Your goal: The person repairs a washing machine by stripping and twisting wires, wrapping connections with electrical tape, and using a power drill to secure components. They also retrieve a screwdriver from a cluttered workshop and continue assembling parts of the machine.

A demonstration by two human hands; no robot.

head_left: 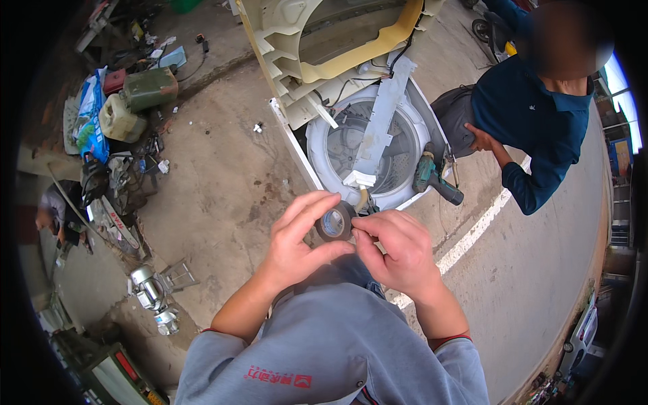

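Note:
A roll of dark electrical tape (pixel 345 223) with a pale blue core is held up in front of my body. My left hand (pixel 297 233) grips the roll from its left side, the thumb below and the fingers above. At the roll's right edge my right hand (pixel 398 251) pinches with thumb and forefinger; whether a tape end lies between them is too small to see. Just beyond my hands stands a washing machine (pixel 320 158), its top raised and its drum showing. A grey metal strip (pixel 381 125) lies across the drum opening.
A green cordless drill (pixel 432 179) rests on the machine's right rim. Beside it a person in a dark blue shirt (pixel 533 121) bends close. Jerrycans (pixel 150 89) and clutter lie at the left, with a silver motor (pixel 147 287) nearer me. A white line (pixel 472 251) crosses the ground.

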